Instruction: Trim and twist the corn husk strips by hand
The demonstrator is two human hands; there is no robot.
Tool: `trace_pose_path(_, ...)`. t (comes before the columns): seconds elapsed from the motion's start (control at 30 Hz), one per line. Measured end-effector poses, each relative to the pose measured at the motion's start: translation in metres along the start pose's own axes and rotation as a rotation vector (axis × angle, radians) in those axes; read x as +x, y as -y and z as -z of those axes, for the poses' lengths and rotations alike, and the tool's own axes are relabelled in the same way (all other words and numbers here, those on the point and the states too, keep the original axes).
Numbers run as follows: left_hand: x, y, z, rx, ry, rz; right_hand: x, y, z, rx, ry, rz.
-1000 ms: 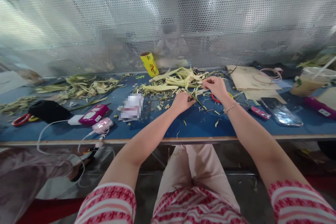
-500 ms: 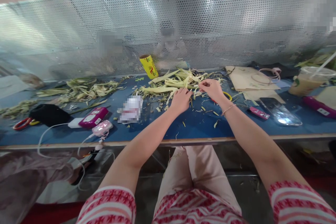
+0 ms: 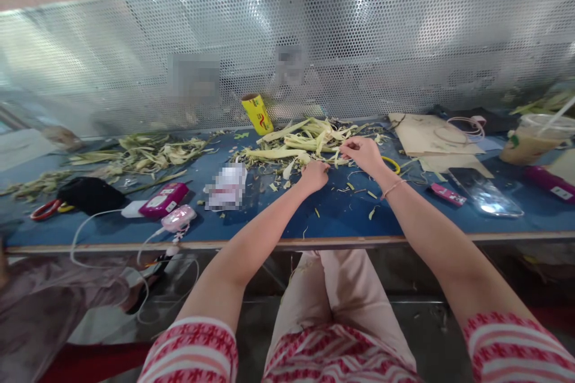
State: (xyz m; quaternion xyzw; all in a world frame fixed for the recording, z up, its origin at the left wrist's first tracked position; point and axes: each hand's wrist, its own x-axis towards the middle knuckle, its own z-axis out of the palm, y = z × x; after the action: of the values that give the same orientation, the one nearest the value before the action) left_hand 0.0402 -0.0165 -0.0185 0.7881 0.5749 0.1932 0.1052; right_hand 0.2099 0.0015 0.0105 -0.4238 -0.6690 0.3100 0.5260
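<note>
A pile of pale green, wilted plant stems and leaves [image 3: 291, 154] lies on the blue table in front of me. At its near edge my left hand [image 3: 315, 175] is closed, fingers curled in and pointing toward my right hand; what they pinch, if anything, is too small to make out. My right hand [image 3: 362, 152] is pinched at the pile's right side, with a thin pale plant strip [image 3: 338, 154] at its fingertips. Small cut bits [image 3: 350, 187] are scattered below both hands. Beside my right wrist shows a yellow ring-shaped handle [image 3: 392, 164], partly hidden.
A yellow tube [image 3: 257, 114] stands behind the pile, before a perforated metal screen [image 3: 359, 42]. To the left lie another plant heap [image 3: 153, 154], a purple device [image 3: 164, 200] with cables and red-handled scissors [image 3: 45, 209]. Rightward are cardboard [image 3: 422, 134], a phone [image 3: 487, 191] and a drink cup [image 3: 530, 142].
My left hand has drawn back slightly from the pile, its fingers going from stretched over the stems to curled. My right hand stays pinched in nearly the same place.
</note>
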Motion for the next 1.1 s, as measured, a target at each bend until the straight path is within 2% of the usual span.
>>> trace_pose_path(0.07, 0.003, 0.004, 0.002, -0.115, -0.072, -0.013, 0.0, 0.0, 0.0, 0.026, -0.004, -0.012)
trace_pose_path(0.2, 0.004, 0.013, 0.008, -0.34, -0.21, -0.155, 0.001, 0.002, 0.0, 0.104, -0.029, -0.037)
trace_pose_path(0.33, 0.003, 0.014, 0.012, -0.629, -0.276, -0.105, 0.0, 0.004, -0.004, 0.188, -0.06, -0.046)
trace_pose_path(0.5, 0.002, 0.01, 0.014, -0.849, -0.271, -0.013, -0.004, 0.009, -0.008, 0.227, -0.071, -0.027)
trace_pose_path(0.63, 0.001, 0.008, 0.016, -1.03, -0.258, -0.003, -0.006, 0.013, -0.008, 0.141, -0.063, 0.016)
trace_pose_path(0.83, -0.004, 0.003, 0.017, -1.083, -0.124, -0.071, -0.006, 0.012, -0.008, 0.078, -0.076, 0.068)
trace_pose_path(1.0, -0.008, -0.002, 0.013, -1.19, -0.102, -0.026, -0.008, 0.013, -0.012, 0.078, -0.036, 0.058)
trace_pose_path(1.1, -0.005, -0.001, 0.009, -1.226, -0.09, -0.026, -0.01, 0.015, -0.013, 0.05, -0.06, 0.056)
